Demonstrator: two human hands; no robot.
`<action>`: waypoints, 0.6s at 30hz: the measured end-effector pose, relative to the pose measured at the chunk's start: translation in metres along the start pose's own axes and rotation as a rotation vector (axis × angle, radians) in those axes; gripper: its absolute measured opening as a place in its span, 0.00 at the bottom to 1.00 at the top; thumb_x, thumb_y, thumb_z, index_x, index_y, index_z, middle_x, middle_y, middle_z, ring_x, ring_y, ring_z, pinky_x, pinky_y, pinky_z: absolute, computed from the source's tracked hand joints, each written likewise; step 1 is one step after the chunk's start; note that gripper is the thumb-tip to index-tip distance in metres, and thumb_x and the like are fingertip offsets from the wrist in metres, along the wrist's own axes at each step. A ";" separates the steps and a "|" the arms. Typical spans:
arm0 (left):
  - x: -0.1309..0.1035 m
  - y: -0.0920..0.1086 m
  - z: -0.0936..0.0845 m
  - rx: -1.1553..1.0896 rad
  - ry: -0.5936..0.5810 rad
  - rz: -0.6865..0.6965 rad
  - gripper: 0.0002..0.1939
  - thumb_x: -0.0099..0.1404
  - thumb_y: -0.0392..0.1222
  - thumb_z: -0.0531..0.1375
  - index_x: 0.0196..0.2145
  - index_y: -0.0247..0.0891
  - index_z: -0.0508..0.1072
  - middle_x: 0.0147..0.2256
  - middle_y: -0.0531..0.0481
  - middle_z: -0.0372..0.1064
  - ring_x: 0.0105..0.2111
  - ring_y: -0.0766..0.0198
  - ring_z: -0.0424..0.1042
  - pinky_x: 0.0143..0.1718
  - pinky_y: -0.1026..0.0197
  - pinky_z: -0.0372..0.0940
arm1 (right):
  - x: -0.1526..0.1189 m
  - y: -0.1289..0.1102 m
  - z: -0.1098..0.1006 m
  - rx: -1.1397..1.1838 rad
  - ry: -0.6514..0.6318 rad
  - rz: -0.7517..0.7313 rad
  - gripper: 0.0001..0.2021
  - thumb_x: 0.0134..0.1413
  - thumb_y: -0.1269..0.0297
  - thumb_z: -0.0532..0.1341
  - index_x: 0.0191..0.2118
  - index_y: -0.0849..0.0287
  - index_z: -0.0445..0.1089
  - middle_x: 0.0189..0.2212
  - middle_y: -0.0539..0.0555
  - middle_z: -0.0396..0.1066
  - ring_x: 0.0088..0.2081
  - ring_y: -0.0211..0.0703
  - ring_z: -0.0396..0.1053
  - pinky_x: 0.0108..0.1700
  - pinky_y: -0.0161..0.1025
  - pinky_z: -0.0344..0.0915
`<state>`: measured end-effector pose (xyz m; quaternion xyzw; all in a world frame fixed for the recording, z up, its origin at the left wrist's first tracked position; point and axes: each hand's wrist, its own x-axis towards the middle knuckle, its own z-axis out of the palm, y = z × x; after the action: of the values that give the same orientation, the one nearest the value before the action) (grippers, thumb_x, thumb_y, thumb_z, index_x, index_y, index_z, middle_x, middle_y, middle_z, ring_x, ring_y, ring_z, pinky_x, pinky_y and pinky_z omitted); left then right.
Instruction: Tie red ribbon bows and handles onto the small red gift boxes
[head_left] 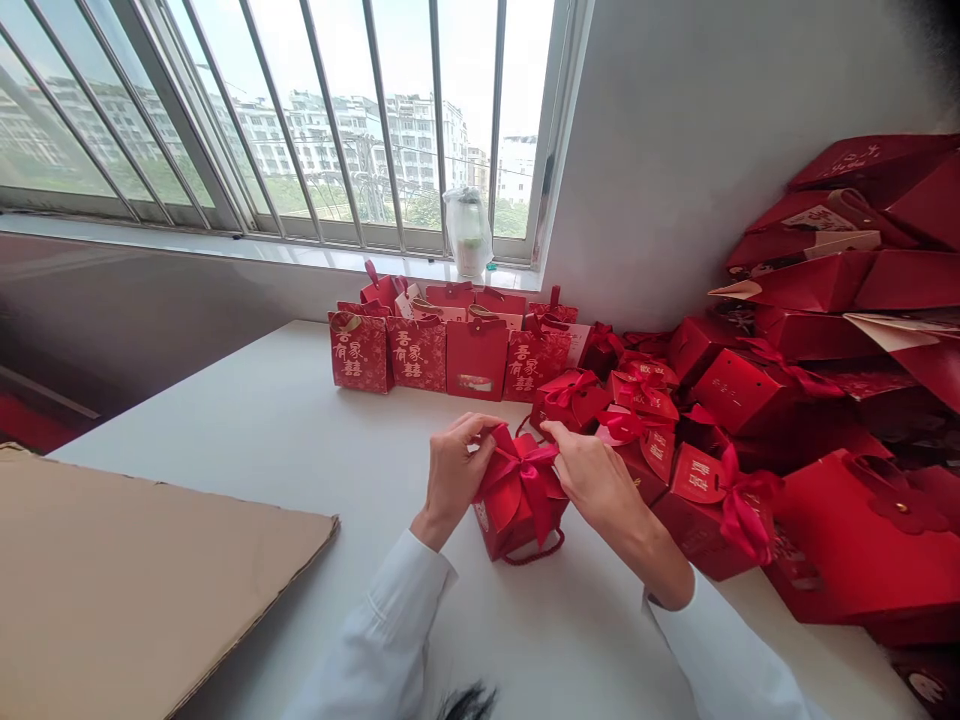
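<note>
A small red gift box (504,515) stands on the white table in front of me, with a dark red cord handle (536,558) hanging at its near side. On its top is a bow of shiny red ribbon (529,466), whose tail hangs down the near face. My left hand (459,465) pinches the bow's left loop between thumb and fingers. My right hand (592,470) is closed at the bow's right loop, its fingertips pressed on the ribbon. Both hands stay above the box, one on each side of the knot.
Behind the box stands a row of red gift bags (418,355) with gold lettering. More ribboned boxes (709,475) crowd the right side, below a tall stack of red boxes (825,280). A cardboard sheet (150,570) lies at left. A bagged cup (469,235) sits on the windowsill.
</note>
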<state>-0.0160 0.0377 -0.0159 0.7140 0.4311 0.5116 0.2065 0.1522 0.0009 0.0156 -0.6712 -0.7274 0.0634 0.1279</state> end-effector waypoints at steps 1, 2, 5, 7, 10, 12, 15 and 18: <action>0.000 0.001 0.000 -0.006 -0.003 0.001 0.12 0.60 0.30 0.54 0.33 0.39 0.76 0.31 0.52 0.74 0.31 0.67 0.72 0.34 0.66 0.68 | -0.001 0.001 -0.003 0.028 0.008 -0.037 0.24 0.56 0.78 0.48 0.58 0.59 0.61 0.44 0.61 0.73 0.44 0.51 0.72 0.40 0.41 0.64; 0.000 0.001 0.000 -0.009 -0.008 0.001 0.11 0.60 0.30 0.54 0.33 0.39 0.76 0.31 0.52 0.74 0.31 0.67 0.72 0.34 0.66 0.68 | -0.003 0.003 -0.006 0.069 0.012 -0.093 0.25 0.55 0.78 0.49 0.58 0.60 0.61 0.47 0.61 0.70 0.46 0.50 0.70 0.43 0.41 0.64; 0.000 0.002 0.001 -0.017 -0.026 -0.007 0.11 0.60 0.31 0.55 0.34 0.39 0.76 0.32 0.52 0.75 0.30 0.67 0.72 0.34 0.65 0.68 | -0.007 0.009 -0.017 0.230 -0.028 -0.310 0.24 0.54 0.79 0.51 0.56 0.57 0.63 0.51 0.57 0.66 0.52 0.44 0.64 0.51 0.40 0.61; 0.000 0.002 0.001 -0.029 -0.031 -0.016 0.11 0.60 0.30 0.55 0.33 0.39 0.76 0.32 0.53 0.75 0.30 0.68 0.72 0.34 0.66 0.68 | -0.008 0.014 -0.024 0.334 -0.069 -0.406 0.21 0.56 0.75 0.53 0.54 0.53 0.66 0.50 0.54 0.66 0.51 0.42 0.64 0.52 0.39 0.61; 0.000 0.003 0.002 -0.038 -0.025 -0.020 0.11 0.60 0.30 0.55 0.32 0.39 0.76 0.31 0.53 0.74 0.30 0.68 0.72 0.33 0.66 0.67 | -0.005 0.021 -0.029 0.434 -0.086 -0.445 0.14 0.58 0.68 0.57 0.49 0.51 0.70 0.48 0.53 0.68 0.48 0.42 0.66 0.50 0.39 0.62; 0.000 0.003 0.002 -0.044 -0.020 -0.025 0.10 0.60 0.30 0.56 0.32 0.39 0.76 0.30 0.53 0.74 0.30 0.68 0.72 0.33 0.66 0.67 | -0.002 0.023 -0.028 0.453 -0.024 -0.428 0.11 0.59 0.67 0.57 0.45 0.53 0.72 0.45 0.53 0.69 0.47 0.42 0.66 0.50 0.40 0.62; 0.000 0.003 0.002 -0.059 -0.024 -0.040 0.10 0.60 0.31 0.55 0.32 0.38 0.76 0.31 0.53 0.75 0.30 0.68 0.72 0.34 0.66 0.68 | 0.001 0.020 -0.021 0.437 0.079 -0.439 0.12 0.61 0.71 0.54 0.43 0.54 0.73 0.43 0.54 0.70 0.47 0.42 0.65 0.49 0.41 0.63; -0.001 0.002 0.002 -0.069 -0.030 -0.045 0.09 0.60 0.31 0.55 0.32 0.39 0.76 0.31 0.53 0.75 0.30 0.68 0.72 0.33 0.66 0.69 | 0.000 0.012 -0.012 0.408 0.097 -0.489 0.13 0.62 0.72 0.53 0.43 0.53 0.74 0.41 0.54 0.71 0.47 0.43 0.64 0.47 0.41 0.64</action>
<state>-0.0132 0.0362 -0.0155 0.7041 0.4263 0.5105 0.2489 0.1669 0.0014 0.0240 -0.4393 -0.8324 0.1435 0.3058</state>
